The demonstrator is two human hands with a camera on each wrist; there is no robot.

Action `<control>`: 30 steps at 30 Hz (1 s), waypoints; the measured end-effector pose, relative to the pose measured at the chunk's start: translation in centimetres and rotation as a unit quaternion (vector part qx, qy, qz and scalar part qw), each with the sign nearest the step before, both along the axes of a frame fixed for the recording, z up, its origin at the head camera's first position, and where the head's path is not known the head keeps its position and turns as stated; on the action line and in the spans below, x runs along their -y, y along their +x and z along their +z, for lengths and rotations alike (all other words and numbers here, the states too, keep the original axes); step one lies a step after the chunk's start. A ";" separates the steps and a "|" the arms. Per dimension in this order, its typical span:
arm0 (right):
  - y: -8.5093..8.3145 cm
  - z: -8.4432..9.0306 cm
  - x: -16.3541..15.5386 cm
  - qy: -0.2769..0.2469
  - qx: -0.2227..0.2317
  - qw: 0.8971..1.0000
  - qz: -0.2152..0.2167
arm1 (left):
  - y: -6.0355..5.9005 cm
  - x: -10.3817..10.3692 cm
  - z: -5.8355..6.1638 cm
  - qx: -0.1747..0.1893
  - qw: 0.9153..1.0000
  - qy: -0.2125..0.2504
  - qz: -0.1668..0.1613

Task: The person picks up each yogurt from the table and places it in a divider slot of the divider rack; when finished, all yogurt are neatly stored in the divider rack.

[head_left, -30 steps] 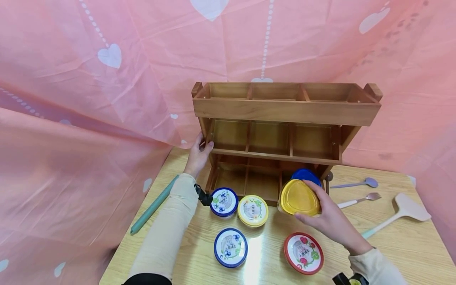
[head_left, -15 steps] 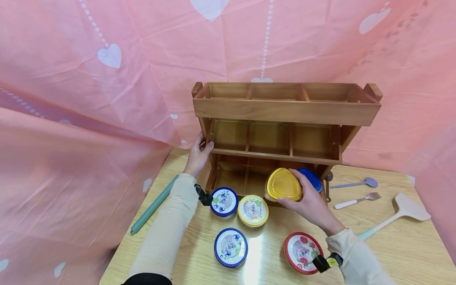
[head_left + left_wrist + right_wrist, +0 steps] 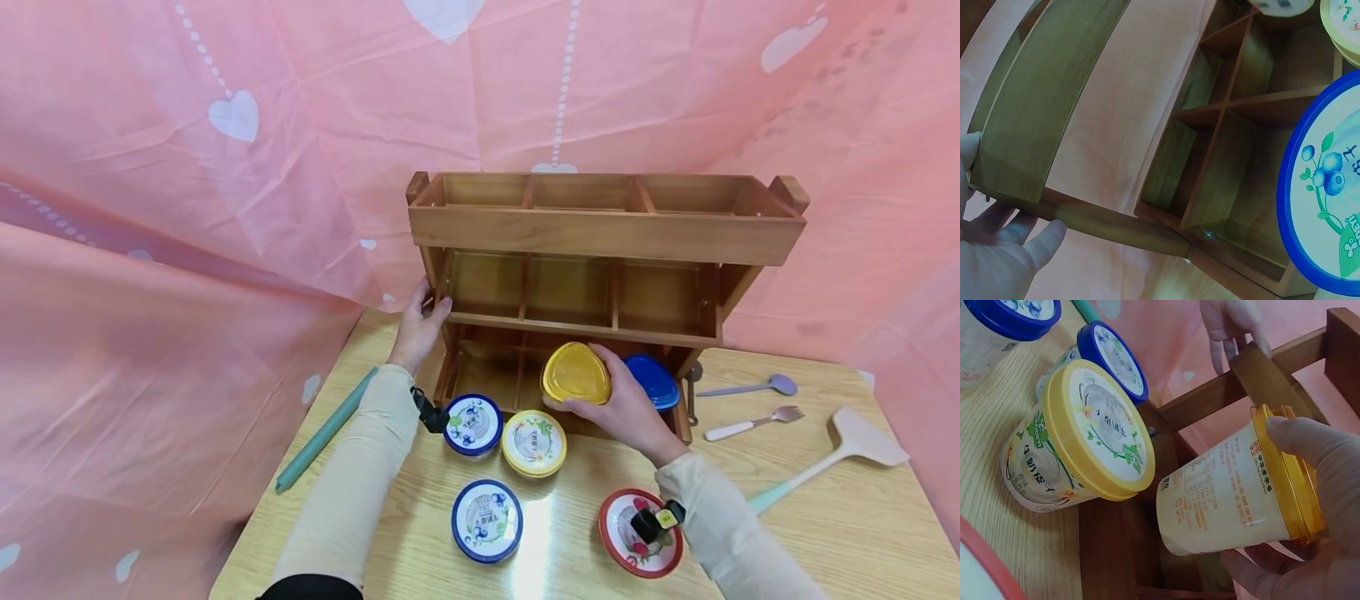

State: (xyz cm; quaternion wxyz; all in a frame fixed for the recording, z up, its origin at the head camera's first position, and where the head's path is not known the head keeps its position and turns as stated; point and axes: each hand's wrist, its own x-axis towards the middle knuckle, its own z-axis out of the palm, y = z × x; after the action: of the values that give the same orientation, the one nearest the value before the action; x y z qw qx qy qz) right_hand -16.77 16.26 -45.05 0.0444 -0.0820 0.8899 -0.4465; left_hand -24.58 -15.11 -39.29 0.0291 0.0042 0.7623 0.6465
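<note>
My left hand (image 3: 417, 333) grips the left end of the middle tier of a wooden three-tier rack (image 3: 600, 233); in the left wrist view its fingers curl at the board's end. With my right hand (image 3: 626, 408) I hold a cup with a yellow lid (image 3: 576, 373), thumb and fingers around the lid's edge. The right wrist view shows the cup's printed pale side (image 3: 1222, 494), tilted over the rack's bottom tier. A blue-lidded container (image 3: 652, 382) sits in that tier's right compartment, just right of the hand.
Before the rack stand a round yellow-lidded tub (image 3: 534, 443), two blue-lidded tubs (image 3: 473, 425) and a red-lidded tub (image 3: 630, 546). A spoon (image 3: 780, 384), a fork (image 3: 783, 414) and a spatula (image 3: 862, 437) lie at right. A green rod (image 3: 324, 433) lies at left.
My right hand has carried the yellow-lidded cup leftward and away from me, from in front of the blue-lidded container to the middle compartment. My left hand keeps its place on the rack.
</note>
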 end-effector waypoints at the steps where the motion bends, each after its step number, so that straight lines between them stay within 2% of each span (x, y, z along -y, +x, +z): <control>1: -0.2 -0.1 0.1 0.001 0.003 1.000 -0.002 | 0.0 0.0 0.0 0.001 1.000 0.000 0.000; 5: -1.2 -0.7 0.6 0.001 0.026 1.000 -0.010 | 0.0 0.1 0.1 0.000 1.000 0.001 -0.001; 13: -2.9 -2.1 1.7 0.000 0.038 0.999 -0.022 | -0.2 0.0 -0.2 -0.012 1.000 0.004 -0.002; 21: -4.0 -3.2 2.6 -0.006 0.044 0.999 -0.025 | -1.9 0.3 -2.9 -0.017 1.000 0.003 0.012; 25: -4.3 -3.6 2.8 -0.001 0.051 0.998 -0.031 | -2.1 0.3 -3.3 -0.028 0.999 -0.001 0.017; 30: -4.6 -4.3 3.1 0.006 0.050 0.998 -0.035 | -1.9 0.2 -3.1 -0.030 0.999 -0.003 0.019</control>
State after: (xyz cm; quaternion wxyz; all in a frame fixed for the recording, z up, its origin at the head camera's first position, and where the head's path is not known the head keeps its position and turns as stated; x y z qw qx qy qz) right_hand -21.41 13.16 -49.33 0.0740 -0.0284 0.8915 -0.4460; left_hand -26.51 -15.32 -42.40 -0.0061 0.0090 0.7648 0.6442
